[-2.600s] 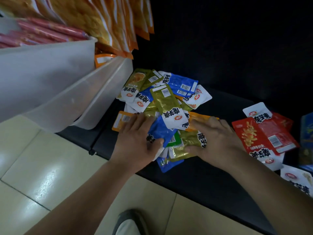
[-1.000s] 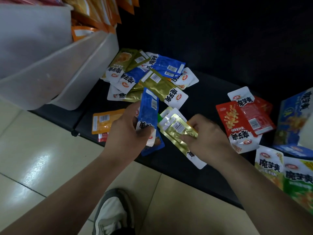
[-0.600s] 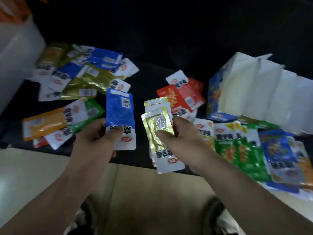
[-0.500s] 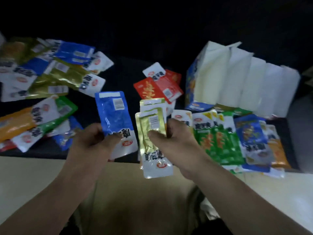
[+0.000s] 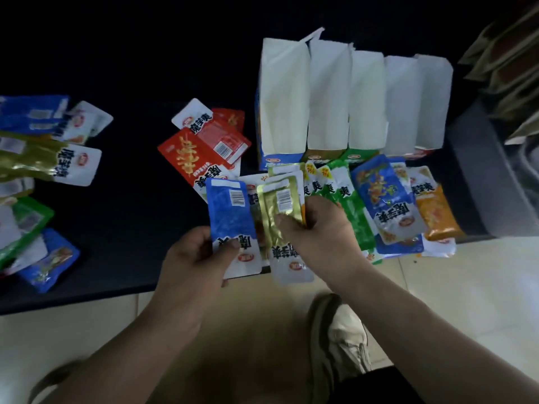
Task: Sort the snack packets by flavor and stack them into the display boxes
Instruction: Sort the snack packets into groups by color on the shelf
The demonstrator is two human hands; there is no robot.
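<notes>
The left hand pinches a blue packet by its lower end; the right hand pinches a few gold packets. Both point lengthwise up the frame. The display boxes stand upper right, nearer the right hand.

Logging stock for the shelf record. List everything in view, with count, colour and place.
display boxes: five, white inside, upright row, back right of the counter.
red packets: at least two, overlapping, left of the boxes.
front packets: several, green, blue, orange, lying before the boxes.
loose pile: several, blue, gold, green, counter's left end.
counter: one, black.
shoe: one, pale, on the tiled floor.
blue packet: one, centre.
gold packets: at least two, beside it.
left hand: pinches the blue packet.
right hand: grips the gold packets.
</notes>
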